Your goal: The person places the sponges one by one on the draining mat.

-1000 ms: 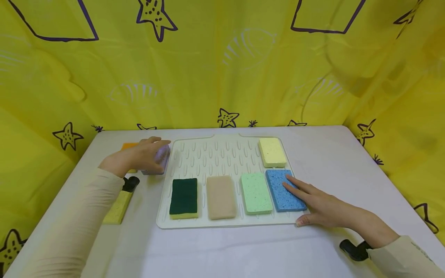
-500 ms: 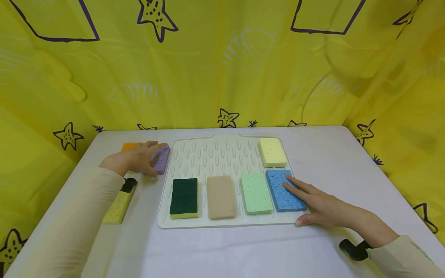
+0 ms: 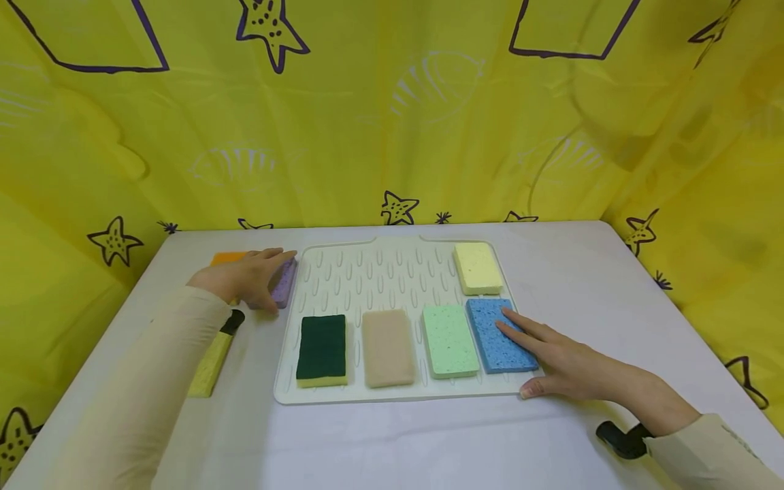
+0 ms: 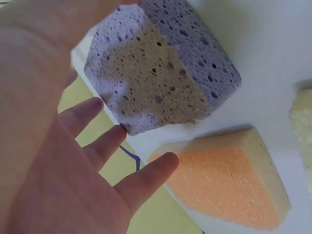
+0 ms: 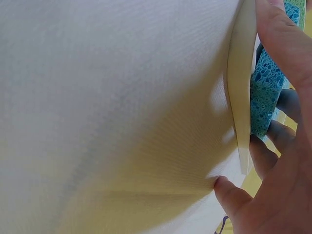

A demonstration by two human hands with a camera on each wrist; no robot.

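My left hand (image 3: 251, 275) hovers over a purple sponge (image 3: 284, 284) on the table, left of the mat. Its fingers are spread and loosely bent. In the left wrist view the purple sponge (image 4: 156, 68) lies in the hand's shadow, with fingertips and thumb close to its edges; contact is unclear. My right hand (image 3: 569, 364) lays its outstretched fingers on a blue sponge (image 3: 495, 333) at the mat's front right corner. The thumb rests by the mat's front edge. Seen from the right wrist, the blue sponge (image 5: 265, 85) is partly hidden behind that hand (image 5: 282, 165).
The pale ridged mat (image 3: 380, 279) carries a dark green scrub sponge (image 3: 322, 348), a beige sponge (image 3: 388, 347), a mint sponge (image 3: 450, 340) and a pale yellow sponge (image 3: 478, 267). An orange sponge (image 4: 224, 180) and a yellow sponge (image 3: 211, 364) lie left of it.
My left hand has drawn slightly back from the purple sponge, which shows more now, and the left forearm has shifted right. The right hand stays on the blue sponge.
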